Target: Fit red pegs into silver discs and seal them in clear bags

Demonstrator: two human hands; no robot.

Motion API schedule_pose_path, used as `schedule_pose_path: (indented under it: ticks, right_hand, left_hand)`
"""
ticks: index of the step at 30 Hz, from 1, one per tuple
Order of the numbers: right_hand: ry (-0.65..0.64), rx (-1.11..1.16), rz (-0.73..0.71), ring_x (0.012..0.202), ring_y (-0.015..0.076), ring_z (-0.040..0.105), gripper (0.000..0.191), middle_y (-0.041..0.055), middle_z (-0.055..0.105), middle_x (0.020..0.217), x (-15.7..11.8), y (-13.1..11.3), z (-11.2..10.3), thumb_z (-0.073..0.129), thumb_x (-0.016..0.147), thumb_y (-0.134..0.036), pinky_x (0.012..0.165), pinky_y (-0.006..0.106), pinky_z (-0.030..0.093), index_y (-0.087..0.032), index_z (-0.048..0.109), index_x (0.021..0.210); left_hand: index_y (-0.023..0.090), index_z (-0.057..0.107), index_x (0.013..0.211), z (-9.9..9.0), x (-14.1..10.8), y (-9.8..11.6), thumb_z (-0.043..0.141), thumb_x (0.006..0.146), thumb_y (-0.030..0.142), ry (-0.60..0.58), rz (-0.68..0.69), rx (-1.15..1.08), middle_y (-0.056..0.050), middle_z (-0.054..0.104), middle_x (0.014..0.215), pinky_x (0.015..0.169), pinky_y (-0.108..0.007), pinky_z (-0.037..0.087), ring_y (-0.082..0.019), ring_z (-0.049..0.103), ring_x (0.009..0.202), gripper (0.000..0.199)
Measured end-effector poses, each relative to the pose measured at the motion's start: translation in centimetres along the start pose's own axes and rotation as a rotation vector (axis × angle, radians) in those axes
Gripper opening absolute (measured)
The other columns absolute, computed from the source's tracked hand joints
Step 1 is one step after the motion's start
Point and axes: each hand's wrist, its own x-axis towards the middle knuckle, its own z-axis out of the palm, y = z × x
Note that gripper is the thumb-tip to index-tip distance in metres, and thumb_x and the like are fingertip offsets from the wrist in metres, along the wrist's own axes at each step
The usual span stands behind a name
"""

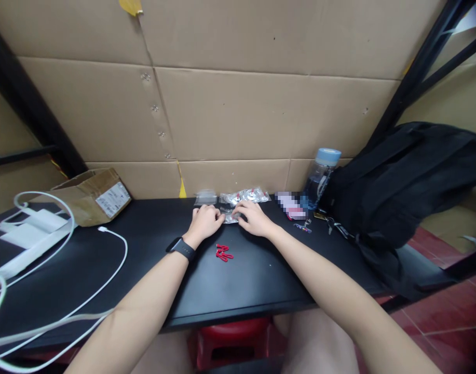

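Both hands rest at the back middle of the black table. My left hand (206, 221), with a black watch on its wrist, has curled fingers at the left edge of a small clear plastic bag (230, 217). From the right, my right hand (254, 218) pinches the same bag with bent fingers. Just behind lie clear packets with silvery round items and bits of red (247, 195). A stack of clear plastic bags (205, 197) is behind my left hand. Nearer the front edge, a red looped cord (223, 253) lies on the table, touched by neither hand.
An open cardboard box (92, 200), white chargers (31, 228) and white cables are at the left. On the right are a blurred phone-like item (291, 205), keys (330, 224), a blue-capped bottle (321, 179) and a black backpack (401, 182). Cardboard stands behind.
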Motion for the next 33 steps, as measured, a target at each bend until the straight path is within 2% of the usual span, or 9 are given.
schedule_pose_path:
  ticks: [3, 6, 10, 14, 16, 19, 26, 31, 33]
  right_hand:
    - [-0.103, -0.043, 0.017, 0.118, 0.0275, 0.055, 0.024, 0.0086, 0.068, 0.121, 0.0, -0.7, 0.1, 0.067, 0.092, -0.031, 0.097, 0.044, 0.035, -0.024, 0.066, 0.114]
    - [-0.094, -0.038, 0.075, 0.115, 0.0259, 0.057, 0.026, 0.0073, 0.072, 0.118, 0.1, -0.7, 0.4, 0.065, 0.093, -0.026, 0.095, 0.043, 0.033, -0.024, 0.064, 0.119]
    - [-0.049, 0.105, 0.199, 0.111, 0.0241, 0.064, 0.018, 0.0033, 0.076, 0.112, 0.4, 0.0, 0.3, 0.061, 0.096, -0.024, 0.098, 0.043, 0.033, -0.026, 0.066, 0.113]
    - [-0.031, 0.225, 0.320, 0.109, 0.0243, 0.069, 0.019, 0.0022, 0.078, 0.111, 0.6, 0.9, -0.1, 0.055, 0.099, -0.028, 0.102, 0.043, 0.034, -0.027, 0.070, 0.110]
    - [-0.042, 0.204, 0.350, 0.112, 0.0261, 0.069, 0.022, 0.0028, 0.079, 0.110, 0.6, 1.2, -0.2, 0.054, 0.100, -0.029, 0.104, 0.044, 0.033, -0.027, 0.072, 0.112]
    - [-0.028, 0.169, 0.391, 0.112, 0.0273, 0.069, 0.026, 0.0030, 0.080, 0.107, 0.6, 1.2, -0.3, 0.053, 0.099, -0.026, 0.105, 0.045, 0.031, -0.028, 0.072, 0.116]
    - [-0.004, 0.315, 0.401, 0.095, 0.0225, 0.072, 0.046, -0.0028, 0.079, 0.089, 0.3, 0.9, -0.7, 0.076, 0.082, -0.024, 0.095, 0.038, 0.040, -0.028, 0.062, 0.125]
    - [0.042, 0.558, 0.389, 0.078, 0.0192, 0.072, 0.047, -0.0011, 0.079, 0.085, 0.4, 2.2, -0.5, 0.078, 0.078, -0.020, 0.078, 0.030, 0.049, -0.024, 0.063, 0.123]
    - [0.046, 0.640, 0.377, 0.075, 0.0184, 0.072, 0.047, -0.0007, 0.079, 0.083, 0.5, 2.7, -0.3, 0.078, 0.077, -0.021, 0.075, 0.029, 0.050, -0.023, 0.063, 0.120]
  left_hand:
    - [0.021, 0.065, 0.074, 0.2, 0.0, -0.1, 0.056, 0.092, 0.042, 0.045, -0.028, 0.042, -0.011, 0.072, 0.093, 0.091, -0.045, 0.041, -0.031, 0.062, 0.100, 0.029]
    - [0.022, 0.065, 0.103, 0.2, 0.1, -0.3, 0.054, 0.094, 0.041, 0.133, -0.018, -0.021, -0.011, 0.071, 0.113, 0.095, -0.047, 0.040, -0.031, 0.060, 0.112, 0.024]
    - [0.030, 0.061, 0.123, 0.1, 0.2, -0.9, 0.042, 0.102, 0.045, 0.049, 0.091, -0.227, -0.006, 0.065, 0.136, 0.107, -0.050, 0.033, -0.030, 0.053, 0.132, 0.032]
    - [0.028, 0.052, 0.134, 0.4, 0.2, -1.3, 0.056, 0.094, 0.041, -0.034, 0.139, -0.350, -0.004, 0.076, 0.115, 0.105, -0.043, 0.039, -0.027, 0.065, 0.119, 0.042]
    - [0.027, 0.048, 0.135, 0.7, 0.3, -1.3, 0.056, 0.092, 0.033, -0.018, 0.153, -0.410, 0.000, 0.078, 0.098, 0.100, -0.037, 0.043, -0.023, 0.070, 0.107, 0.044]
    - [0.027, 0.049, 0.133, 1.0, 0.3, -1.2, 0.059, 0.089, 0.028, 0.010, 0.135, -0.452, 0.003, 0.078, 0.090, 0.095, -0.033, 0.045, -0.021, 0.073, 0.096, 0.045]
    - [0.026, 0.051, 0.130, 0.8, 0.1, -0.7, 0.065, 0.087, 0.026, 0.020, 0.068, -0.404, 0.003, 0.079, 0.088, 0.094, -0.035, 0.045, -0.022, 0.073, 0.094, 0.046]
    - [0.027, 0.050, 0.135, 1.1, 0.2, -0.9, 0.065, 0.087, 0.027, 0.051, 0.025, -0.516, -0.003, 0.077, 0.115, 0.095, -0.038, 0.049, -0.022, 0.073, 0.096, 0.050]
    - [0.027, 0.048, 0.139, 1.4, 0.4, -1.2, 0.064, 0.088, 0.025, 0.072, 0.054, -0.615, -0.004, 0.076, 0.117, 0.097, -0.037, 0.049, -0.022, 0.073, 0.100, 0.053]
